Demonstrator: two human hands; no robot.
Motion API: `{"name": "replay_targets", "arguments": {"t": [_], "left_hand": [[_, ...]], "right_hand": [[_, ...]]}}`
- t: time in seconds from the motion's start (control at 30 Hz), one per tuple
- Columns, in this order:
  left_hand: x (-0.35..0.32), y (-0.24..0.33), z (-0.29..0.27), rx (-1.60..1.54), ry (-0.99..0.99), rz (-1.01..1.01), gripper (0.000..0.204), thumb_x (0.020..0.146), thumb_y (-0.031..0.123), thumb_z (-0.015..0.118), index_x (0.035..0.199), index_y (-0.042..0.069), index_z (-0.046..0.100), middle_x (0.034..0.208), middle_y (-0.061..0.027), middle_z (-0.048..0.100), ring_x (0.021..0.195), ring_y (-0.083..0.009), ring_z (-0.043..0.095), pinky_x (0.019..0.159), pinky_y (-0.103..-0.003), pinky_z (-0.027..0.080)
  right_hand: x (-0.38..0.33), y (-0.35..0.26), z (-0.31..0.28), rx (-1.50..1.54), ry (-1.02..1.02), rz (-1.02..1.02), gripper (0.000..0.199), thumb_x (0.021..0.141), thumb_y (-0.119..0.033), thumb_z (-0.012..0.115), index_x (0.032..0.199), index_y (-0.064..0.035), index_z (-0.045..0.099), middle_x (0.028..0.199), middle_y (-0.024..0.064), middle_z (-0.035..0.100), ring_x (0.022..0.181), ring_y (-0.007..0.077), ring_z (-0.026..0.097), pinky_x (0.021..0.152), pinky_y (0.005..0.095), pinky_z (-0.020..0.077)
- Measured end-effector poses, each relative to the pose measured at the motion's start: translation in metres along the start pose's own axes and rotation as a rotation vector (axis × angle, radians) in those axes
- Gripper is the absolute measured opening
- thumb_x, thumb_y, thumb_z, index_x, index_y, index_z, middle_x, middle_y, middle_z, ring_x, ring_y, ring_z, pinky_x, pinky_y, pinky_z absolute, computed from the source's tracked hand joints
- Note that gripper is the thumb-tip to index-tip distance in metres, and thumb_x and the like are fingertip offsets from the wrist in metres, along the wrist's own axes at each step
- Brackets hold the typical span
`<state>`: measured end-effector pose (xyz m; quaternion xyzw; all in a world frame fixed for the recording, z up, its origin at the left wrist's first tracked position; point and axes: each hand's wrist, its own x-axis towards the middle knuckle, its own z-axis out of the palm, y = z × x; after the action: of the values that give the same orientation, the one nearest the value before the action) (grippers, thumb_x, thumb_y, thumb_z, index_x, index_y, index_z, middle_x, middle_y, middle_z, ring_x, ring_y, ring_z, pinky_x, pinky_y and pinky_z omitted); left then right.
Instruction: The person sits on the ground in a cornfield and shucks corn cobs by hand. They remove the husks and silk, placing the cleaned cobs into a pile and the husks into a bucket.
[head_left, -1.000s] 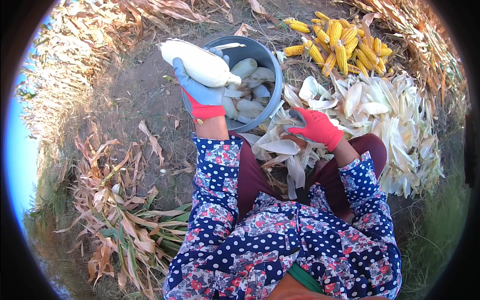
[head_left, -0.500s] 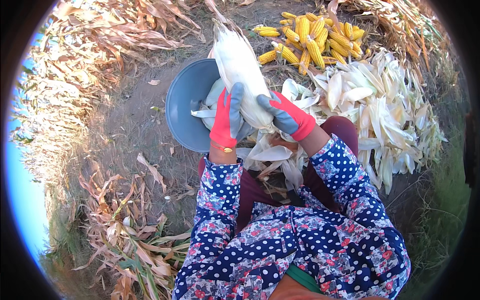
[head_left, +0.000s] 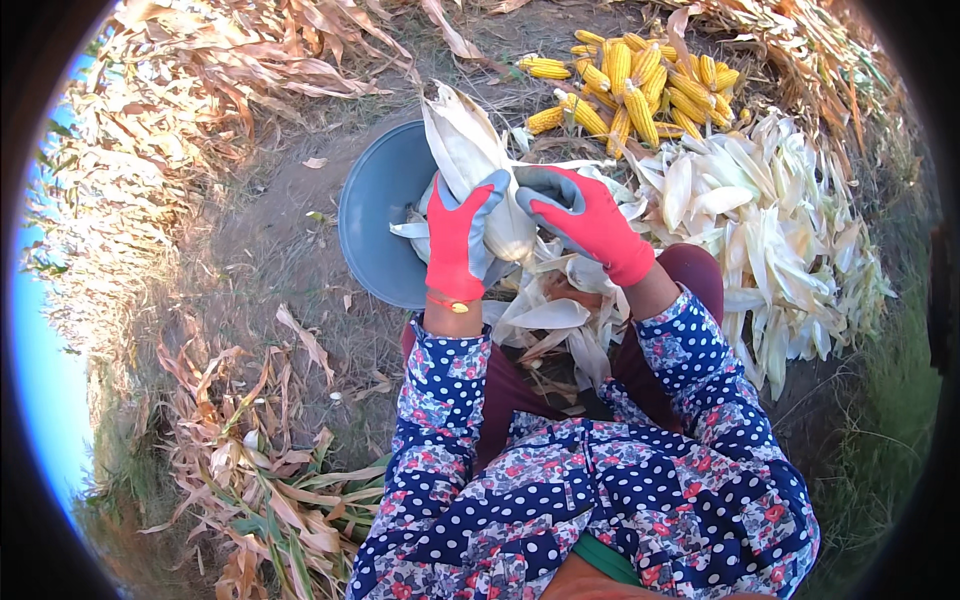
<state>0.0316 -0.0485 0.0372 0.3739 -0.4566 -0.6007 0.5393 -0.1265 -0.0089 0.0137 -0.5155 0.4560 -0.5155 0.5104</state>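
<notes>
Our right hand has shifted slightly up and outward, and the tip of the corn ear sits lower. Our left hand grips the ear over the right side of the grey bucket. The right curls beside it; we cannot tell whether it pinches husk. Peeling seems barely begun, no kernels showing.

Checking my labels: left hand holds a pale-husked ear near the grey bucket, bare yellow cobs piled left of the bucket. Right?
Wrong side: the head view shows the bare yellow cobs piled right of the grey bucket. The left hand does hold the pale-husked ear near it.
</notes>
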Motion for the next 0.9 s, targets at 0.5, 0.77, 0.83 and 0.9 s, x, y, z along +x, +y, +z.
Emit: {"name": "replay_targets", "arguments": {"t": [0.5, 0.77, 0.83, 0.9], "left_hand": [[0.004, -0.036, -0.004, 0.368, -0.298, 0.074, 0.081, 0.061, 0.019, 0.083, 0.13, -0.001, 0.046, 0.116, -0.0127, 0.06, 0.106, -0.0206, 0.06, 0.09, -0.034, 0.048], [0.002, -0.019, -0.01, 0.682, -0.433, 0.231, 0.087, 0.057, 0.017, 0.085, 0.132, -0.001, 0.047, 0.12, -0.0144, 0.06, 0.11, -0.0219, 0.058, 0.093, -0.035, 0.047], [-0.003, -0.016, -0.007, 0.637, -0.479, 0.189, 0.087, 0.056, 0.017, 0.085, 0.132, -0.001, 0.047, 0.121, -0.0149, 0.06, 0.112, -0.0217, 0.058, 0.094, -0.035, 0.046], [-0.003, -0.02, -0.001, 0.597, -0.487, 0.164, 0.087, 0.057, 0.017, 0.085, 0.133, -0.001, 0.046, 0.121, -0.0147, 0.06, 0.112, -0.0215, 0.058, 0.094, -0.035, 0.047]], "right_hand": [[0.011, -0.009, -0.021, 0.137, 0.234, -0.064, 0.036, 0.095, -0.035, 0.055, 0.105, -0.0007, 0.061, 0.087, -0.0014, 0.059, 0.081, 0.0074, 0.048, 0.073, 0.0257, 0.043], [-0.002, -0.018, -0.053, 0.127, 0.109, -0.045, 0.033, 0.093, -0.023, 0.054, 0.114, 0.0017, 0.059, 0.083, 0.0003, 0.059, 0.073, 0.0069, 0.055, 0.065, 0.0234, 0.0447], [-0.006, -0.023, -0.064, 0.002, -0.015, 0.079, 0.024, 0.093, -0.022, 0.054, 0.102, 0.0004, 0.059, 0.081, -0.0008, 0.057, 0.072, 0.0076, 0.056, 0.063, 0.0233, 0.0441], [-0.004, -0.004, -0.065, -0.084, 0.098, 0.011, 0.023, 0.093, -0.023, 0.053, 0.1, -0.0012, 0.059, 0.08, 0.0003, 0.058, 0.073, 0.0087, 0.058, 0.063, 0.0238, 0.0452]]}}
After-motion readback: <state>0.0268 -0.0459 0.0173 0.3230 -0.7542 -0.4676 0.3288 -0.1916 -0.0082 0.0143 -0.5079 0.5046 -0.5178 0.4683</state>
